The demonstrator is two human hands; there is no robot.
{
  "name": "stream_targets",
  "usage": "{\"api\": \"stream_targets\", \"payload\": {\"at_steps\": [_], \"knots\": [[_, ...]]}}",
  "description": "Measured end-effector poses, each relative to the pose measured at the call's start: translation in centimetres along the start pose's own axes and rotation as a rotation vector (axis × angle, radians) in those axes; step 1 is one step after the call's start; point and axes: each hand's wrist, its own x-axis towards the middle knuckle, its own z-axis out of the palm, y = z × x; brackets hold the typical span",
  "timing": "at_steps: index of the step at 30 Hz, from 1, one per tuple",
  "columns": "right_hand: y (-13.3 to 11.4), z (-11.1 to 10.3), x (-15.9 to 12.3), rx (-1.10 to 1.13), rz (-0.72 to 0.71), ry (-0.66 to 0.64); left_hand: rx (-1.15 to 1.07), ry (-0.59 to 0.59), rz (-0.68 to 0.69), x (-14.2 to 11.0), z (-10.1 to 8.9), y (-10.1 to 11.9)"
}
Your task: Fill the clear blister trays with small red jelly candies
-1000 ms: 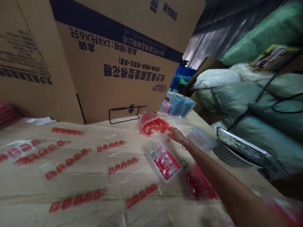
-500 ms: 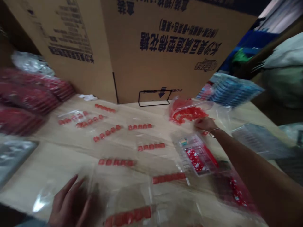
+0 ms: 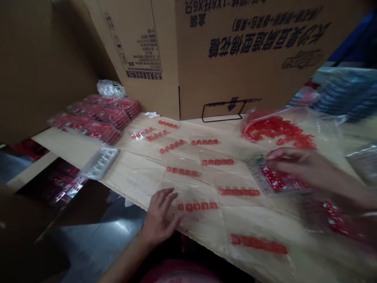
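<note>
My open left hand point(image 3: 160, 216) lies just beside red cubes in a clear plastic bag point(image 3: 197, 206); my right hand point(image 3: 297, 165) curls over a clear plastic tray point(image 3: 255, 173), its grip impossible to tell.

Big cardboard cartons point(image 3: 235, 67) printed with dark Chinese lettering stood upright behind a pale wooden table point(image 3: 66, 143), and a shiny grey floor point(image 3: 94, 232) showed below its edge in the dim light.

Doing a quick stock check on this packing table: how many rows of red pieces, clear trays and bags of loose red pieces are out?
Rows of red pieces: 10
Clear plastic trays: 3
Bag of loose red pieces: 1
Total: 14
</note>
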Motion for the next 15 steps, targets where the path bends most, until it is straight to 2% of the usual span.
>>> {"api": "stream_targets", "payload": {"at_steps": [1,3,5,7,9,11,15], "knots": [[-1.3,2.0,-1.7,0.086,-0.004,-0.196,-0.165,0.046,-0.142,-0.1,-0.3,0.5],[-4.0,6.7,-4.7,0.195,-0.132,-0.389,-0.632,0.027,-0.44,-0.3,-0.4,1.7],[-6.7,11.6,-7.0,0.184,-0.289,-0.42,-1.131,-0.067,-0.646,-0.1,0.2,2.8],[-8.8,15.8,-8.6,0.143,-0.434,-0.407,-1.466,-0.073,-0.719,0.3,0.9,3.3],[-10.2,18.6,-9.4,0.123,-0.575,-0.466,-1.609,-0.004,-0.721,0.9,1.1,3.0],[-10.7,19.8,-9.5,0.158,-0.616,-0.516,-1.65,0.061,-0.718,1.3,0.7,2.1],[-10.2,20.2,-8.7,0.271,-0.449,-0.525,-1.617,0.111,-0.774,1.1,-0.6,0.9]]}}
